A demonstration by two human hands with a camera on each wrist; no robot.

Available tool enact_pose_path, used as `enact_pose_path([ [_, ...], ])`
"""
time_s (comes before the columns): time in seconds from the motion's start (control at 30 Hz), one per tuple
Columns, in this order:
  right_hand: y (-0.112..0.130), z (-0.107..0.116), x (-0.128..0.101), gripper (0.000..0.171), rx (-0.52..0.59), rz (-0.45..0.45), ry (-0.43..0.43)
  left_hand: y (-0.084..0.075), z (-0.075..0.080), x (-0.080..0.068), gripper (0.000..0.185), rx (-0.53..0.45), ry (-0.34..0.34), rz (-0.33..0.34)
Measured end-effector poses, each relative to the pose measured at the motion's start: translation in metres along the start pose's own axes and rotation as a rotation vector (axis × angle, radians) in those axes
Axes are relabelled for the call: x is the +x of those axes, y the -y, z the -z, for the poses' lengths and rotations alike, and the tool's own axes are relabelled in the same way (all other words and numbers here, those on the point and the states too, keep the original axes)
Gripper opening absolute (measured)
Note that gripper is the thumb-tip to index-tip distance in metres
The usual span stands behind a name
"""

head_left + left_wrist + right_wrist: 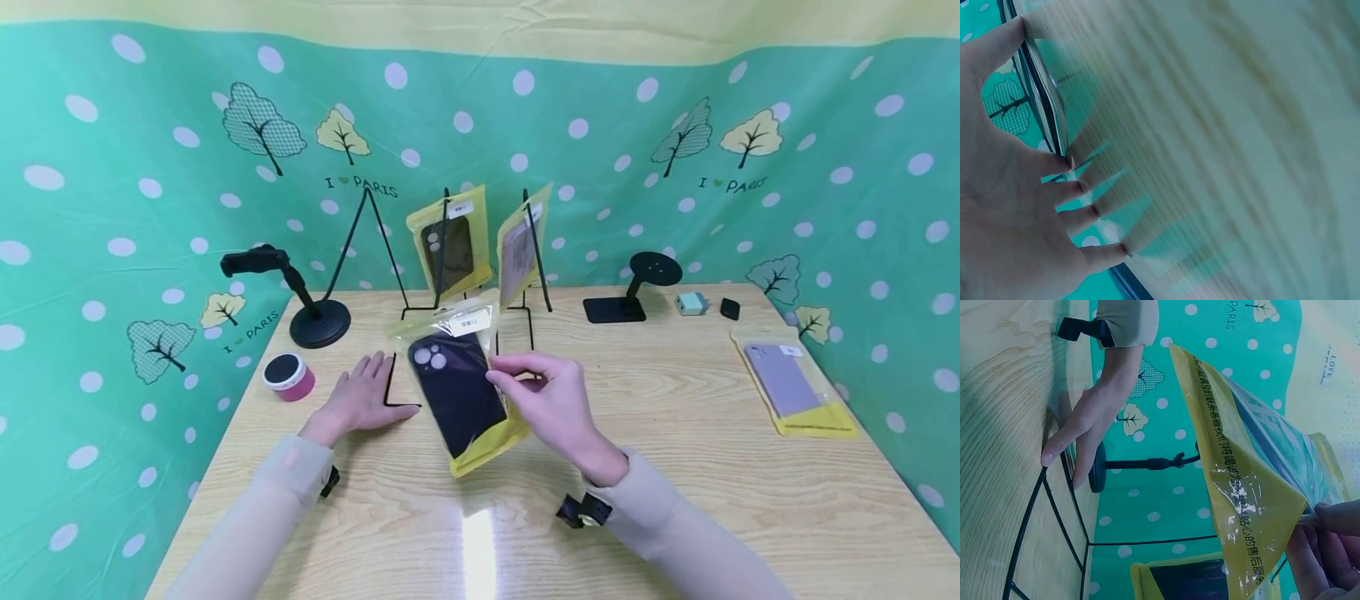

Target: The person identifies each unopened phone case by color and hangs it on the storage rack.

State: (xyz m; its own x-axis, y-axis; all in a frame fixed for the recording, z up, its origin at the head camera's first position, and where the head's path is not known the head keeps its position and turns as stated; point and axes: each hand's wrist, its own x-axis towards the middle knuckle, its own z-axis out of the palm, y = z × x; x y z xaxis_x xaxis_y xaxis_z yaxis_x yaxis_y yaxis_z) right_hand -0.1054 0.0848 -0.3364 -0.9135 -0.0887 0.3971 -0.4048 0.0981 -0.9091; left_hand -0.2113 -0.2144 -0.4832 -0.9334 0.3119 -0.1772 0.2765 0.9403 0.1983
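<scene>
My right hand [551, 404] pinches the right edge of a clear and yellow packet with a black phone case [457, 387], held tilted over the table. In the right wrist view, the packet's yellow back [1232, 481] carries printed text. My left hand [363, 398] rests low at the front of a black wire stand [386, 247], fingers straight and spread, thumb at its front corner. The left wrist view has that palm [1010, 206] and its fingertips against the wood. Part of the stand's base is hidden behind the packet.
Behind stand a packaged dark phone case [455, 250] and a packaged pale one [517, 254] on wire stands. A black phone holder [320, 323] and pink jar [289, 379] are left. Rightward are a black stand [615, 310], a charger plug [691, 303] and a packaged lilac case [783, 379].
</scene>
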Motion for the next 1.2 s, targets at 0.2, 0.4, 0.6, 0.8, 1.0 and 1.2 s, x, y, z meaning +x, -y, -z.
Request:
enact_pose_path([
  [0.2,-0.002,-0.005,0.005,0.015,-0.006,0.01,0.001,-0.001,0.0,0.0,0.117,-0.01,0.0,0.0],
  [0.4,-0.029,-0.006,0.012,0.016,-0.01,0.021,-0.001,0.0,-0.002,0.002,0.12,-0.009,0.001,-0.002],
  [0.6,-0.043,-0.007,0.021,0.014,-0.04,0.067,-0.029,0.0,0.0,0.0,0.118,-0.001,0.005,0.003],
  [0.8,-0.052,-0.008,0.032,0.013,-0.095,0.113,-0.069,0.001,0.0,0.0,0.115,0.002,0.014,0.01],
  [1.0,-0.059,-0.01,0.046,0.013,-0.147,0.156,-0.099,0.0,0.001,0.0,0.113,-0.008,0.008,0.007],
  [1.2,-0.064,-0.013,0.059,0.012,-0.226,0.185,-0.11,0.0,0.001,0.001,0.111,-0.001,0.005,0.005],
])
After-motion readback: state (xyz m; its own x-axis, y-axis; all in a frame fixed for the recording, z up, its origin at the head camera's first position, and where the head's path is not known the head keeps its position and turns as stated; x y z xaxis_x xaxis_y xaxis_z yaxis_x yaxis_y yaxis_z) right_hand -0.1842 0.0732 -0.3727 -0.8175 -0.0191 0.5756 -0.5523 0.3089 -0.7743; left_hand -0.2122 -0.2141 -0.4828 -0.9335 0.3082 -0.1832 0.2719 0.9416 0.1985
